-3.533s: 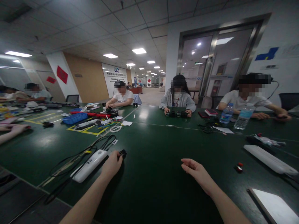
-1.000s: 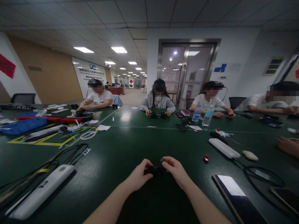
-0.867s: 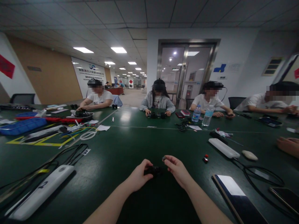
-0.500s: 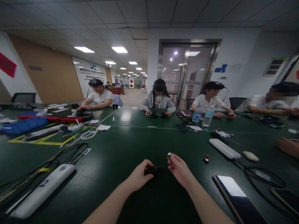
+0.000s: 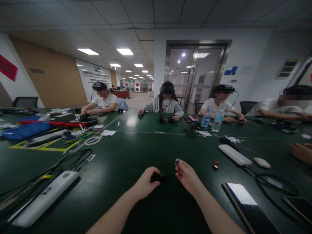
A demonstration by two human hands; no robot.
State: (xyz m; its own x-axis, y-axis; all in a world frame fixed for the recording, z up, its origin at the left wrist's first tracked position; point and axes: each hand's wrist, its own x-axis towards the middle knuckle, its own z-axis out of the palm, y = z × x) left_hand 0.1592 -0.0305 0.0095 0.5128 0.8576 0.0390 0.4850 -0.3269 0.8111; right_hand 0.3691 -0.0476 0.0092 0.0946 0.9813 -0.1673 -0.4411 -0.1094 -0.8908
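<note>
My left hand (image 5: 148,182) is closed around one end of a small black object (image 5: 160,177) on the dark green table; its kind is too dark to make out. Just to the right, my right hand (image 5: 187,177) pinches a small shiny metallic piece (image 5: 177,161) between thumb and forefinger, held apart from the black object. The other fingers of that hand are curled in. Farther right on the table lies a small dark piece with a red-orange part (image 5: 215,166).
White power strips lie at left (image 5: 46,198) and right (image 5: 234,155), with cables. A phone (image 5: 251,208) is near my right forearm. Two water bottles (image 5: 217,121), a blue tray (image 5: 25,130) and several people wearing headsets are across the table (image 5: 136,146).
My hands keep nearly the same place; the metallic piece has turned slightly in my right fingers. The person opposite has moved a hand away from the black object there, towards the left.
</note>
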